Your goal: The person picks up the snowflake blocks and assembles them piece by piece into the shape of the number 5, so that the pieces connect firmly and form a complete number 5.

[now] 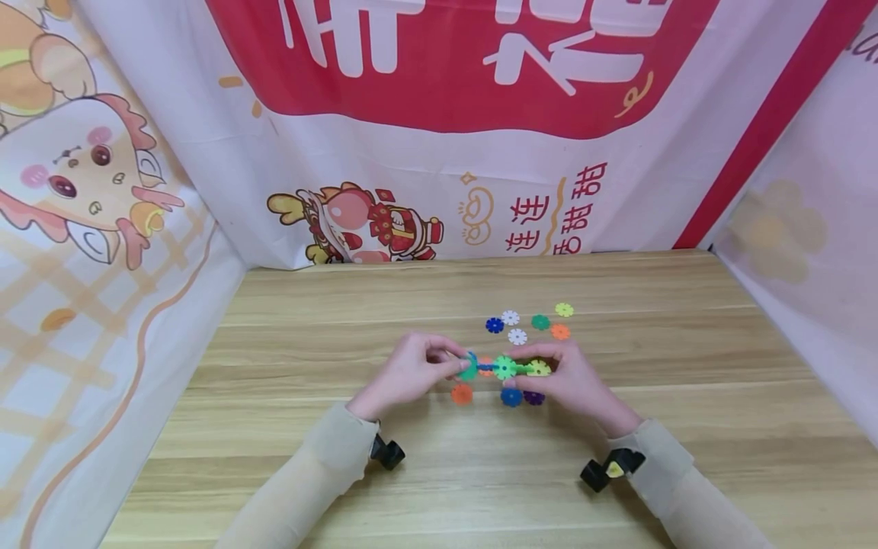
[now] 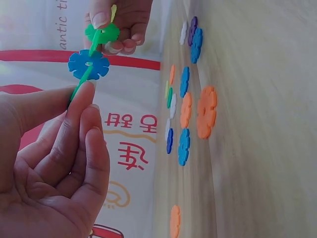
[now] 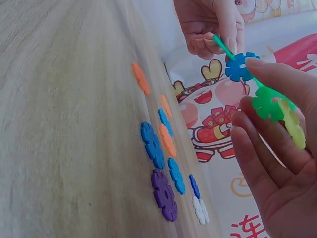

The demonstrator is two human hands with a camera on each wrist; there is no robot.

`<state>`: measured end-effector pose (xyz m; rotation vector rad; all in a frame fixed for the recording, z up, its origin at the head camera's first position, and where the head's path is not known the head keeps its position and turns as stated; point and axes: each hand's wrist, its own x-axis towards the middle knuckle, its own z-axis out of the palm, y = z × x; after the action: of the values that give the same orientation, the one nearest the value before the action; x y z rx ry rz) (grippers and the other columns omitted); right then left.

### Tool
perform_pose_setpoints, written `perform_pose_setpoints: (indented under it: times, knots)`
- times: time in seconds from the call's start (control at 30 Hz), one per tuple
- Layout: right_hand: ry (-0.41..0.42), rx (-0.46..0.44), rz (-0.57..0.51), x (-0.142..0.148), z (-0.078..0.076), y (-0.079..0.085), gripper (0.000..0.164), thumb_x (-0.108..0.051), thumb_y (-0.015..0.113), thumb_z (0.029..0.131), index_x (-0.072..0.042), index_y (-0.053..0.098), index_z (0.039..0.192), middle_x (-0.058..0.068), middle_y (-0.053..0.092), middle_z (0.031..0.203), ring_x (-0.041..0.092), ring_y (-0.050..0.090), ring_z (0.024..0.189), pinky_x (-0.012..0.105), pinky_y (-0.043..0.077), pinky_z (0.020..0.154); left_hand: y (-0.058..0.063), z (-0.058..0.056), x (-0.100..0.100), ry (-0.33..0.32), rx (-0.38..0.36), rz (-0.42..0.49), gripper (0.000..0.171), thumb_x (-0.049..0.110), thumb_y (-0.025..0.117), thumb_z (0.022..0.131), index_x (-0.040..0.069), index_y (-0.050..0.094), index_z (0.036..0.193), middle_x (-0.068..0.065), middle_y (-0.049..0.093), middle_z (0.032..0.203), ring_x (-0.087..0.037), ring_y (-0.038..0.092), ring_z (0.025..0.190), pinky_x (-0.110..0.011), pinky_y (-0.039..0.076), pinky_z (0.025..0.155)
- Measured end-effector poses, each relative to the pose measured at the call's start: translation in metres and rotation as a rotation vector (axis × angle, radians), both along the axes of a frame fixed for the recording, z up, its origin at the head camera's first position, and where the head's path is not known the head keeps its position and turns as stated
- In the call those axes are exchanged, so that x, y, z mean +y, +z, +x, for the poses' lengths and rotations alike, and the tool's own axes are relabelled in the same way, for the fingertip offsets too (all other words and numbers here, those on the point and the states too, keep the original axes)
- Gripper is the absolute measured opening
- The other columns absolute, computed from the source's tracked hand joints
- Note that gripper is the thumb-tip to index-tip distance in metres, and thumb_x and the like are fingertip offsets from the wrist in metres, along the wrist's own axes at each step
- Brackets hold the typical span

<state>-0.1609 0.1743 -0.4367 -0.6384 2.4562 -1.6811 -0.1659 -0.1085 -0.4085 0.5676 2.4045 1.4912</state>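
Both hands hold one chain of slotted snowflake discs above the table. My left hand [image 1: 414, 371] pinches the green disc [image 2: 79, 88] at its left end between thumb and index finger. Joined to that one is a blue disc [image 2: 100, 65], seen face-on in the left wrist view. My right hand [image 1: 571, 379] grips the chain near a bright green disc [image 3: 265, 103], thumb on one side and fingers on the other. A yellow disc [image 3: 293, 126] makes up the right end, close to the right palm.
Loose discs lie beneath and behind the hands: an orange disc [image 1: 462, 393], a blue disc [image 1: 511, 397], a purple disc [image 3: 163, 196], a white disc [image 1: 517, 336], a yellow disc [image 1: 564, 309] and several others. A printed cloth [image 1: 411, 152] hangs behind the wooden table [image 1: 309, 305].
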Motion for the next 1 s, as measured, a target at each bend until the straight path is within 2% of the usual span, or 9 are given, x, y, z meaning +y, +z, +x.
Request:
perform_pose_setpoints:
  times: [0.13, 0.23, 0.4, 0.53, 0.6, 0.77, 0.9, 1.0]
  knots:
    - [0.021, 0.021, 0.006, 0.0013, -0.0003, -0.0018, 0.036, -0.024, 0.089, 0.081, -0.019, 0.078, 0.115, -0.004, 0.075, 0.109, 0.025, 0.066, 0.095, 0.032, 0.056, 0.075, -0.0020, -0.0004, 0.0013, -0.011, -0.038, 0.042, 0.015, 0.020, 0.074, 0.095, 0.012, 0.076, 0.108, 0.003, 0.074, 0.084, -0.035, 0.072, 0.082, -0.037, 0.054, 0.067]
    - [0.008, 0.015, 0.018, 0.0015, 0.0003, -0.0021, 0.036, -0.028, 0.089, 0.081, -0.021, 0.078, 0.115, -0.004, 0.074, 0.109, 0.024, 0.064, 0.089, 0.029, 0.054, 0.070, -0.0026, -0.0008, 0.0019, -0.013, -0.069, 0.080, 0.014, 0.017, 0.073, 0.096, 0.010, 0.075, 0.108, 0.000, 0.074, 0.085, -0.036, 0.072, 0.083, -0.045, 0.057, 0.072]
    - [-0.018, -0.006, 0.043, -0.0005, 0.0011, 0.0004, 0.039, -0.034, 0.088, 0.082, -0.022, 0.078, 0.118, -0.003, 0.072, 0.110, 0.024, 0.060, 0.091, 0.031, 0.051, 0.071, -0.0026, -0.0016, 0.0025, -0.004, -0.087, 0.111, 0.014, 0.014, 0.073, 0.096, 0.007, 0.075, 0.108, -0.003, 0.074, 0.085, -0.037, 0.072, 0.083, -0.055, 0.057, 0.081]
    - [-0.018, -0.018, 0.058, -0.0013, 0.0014, 0.0023, 0.042, -0.035, 0.088, 0.082, -0.019, 0.077, 0.120, -0.002, 0.070, 0.112, 0.025, 0.060, 0.098, 0.035, 0.051, 0.077, -0.0045, -0.0029, 0.0027, 0.003, -0.083, 0.104, 0.015, 0.014, 0.074, 0.095, 0.005, 0.075, 0.107, -0.003, 0.074, 0.084, -0.037, 0.072, 0.082, -0.055, 0.056, 0.081]
    - [-0.013, -0.017, 0.063, -0.0011, 0.0015, 0.0027, 0.043, -0.034, 0.087, 0.083, -0.018, 0.076, 0.121, -0.001, 0.070, 0.113, 0.025, 0.059, 0.097, 0.035, 0.051, 0.077, -0.0054, -0.0035, 0.0026, 0.002, -0.081, 0.100, 0.015, 0.015, 0.074, 0.096, 0.005, 0.075, 0.107, -0.003, 0.074, 0.084, -0.036, 0.072, 0.081, -0.054, 0.056, 0.081]
    - [0.023, -0.006, 0.072, -0.0014, 0.0008, 0.0028, 0.044, -0.034, 0.084, 0.086, -0.022, 0.073, 0.128, -0.004, 0.069, 0.119, 0.025, 0.058, 0.093, 0.032, 0.050, 0.073, -0.0051, -0.0035, 0.0025, 0.011, -0.081, 0.079, 0.015, 0.015, 0.072, 0.097, 0.007, 0.076, 0.108, -0.002, 0.074, 0.086, -0.030, 0.072, 0.083, -0.048, 0.057, 0.077]
    - [0.077, 0.001, 0.039, -0.0034, -0.0001, 0.0029, 0.034, -0.028, 0.081, 0.090, -0.022, 0.075, 0.124, -0.005, 0.071, 0.119, 0.022, 0.062, 0.102, 0.036, 0.051, 0.083, -0.0045, -0.0031, 0.0035, 0.010, -0.087, 0.093, 0.015, 0.014, 0.072, 0.096, 0.006, 0.076, 0.109, -0.002, 0.074, 0.086, -0.034, 0.072, 0.084, -0.052, 0.057, 0.077]
    - [0.092, -0.007, 0.015, -0.0050, -0.0002, 0.0020, 0.024, -0.024, 0.080, 0.092, -0.022, 0.078, 0.116, -0.006, 0.073, 0.116, 0.022, 0.064, 0.104, 0.036, 0.052, 0.085, -0.0048, -0.0024, 0.0042, 0.001, -0.086, 0.108, 0.015, 0.014, 0.073, 0.096, 0.005, 0.075, 0.108, -0.004, 0.074, 0.085, -0.038, 0.072, 0.083, -0.057, 0.056, 0.079]
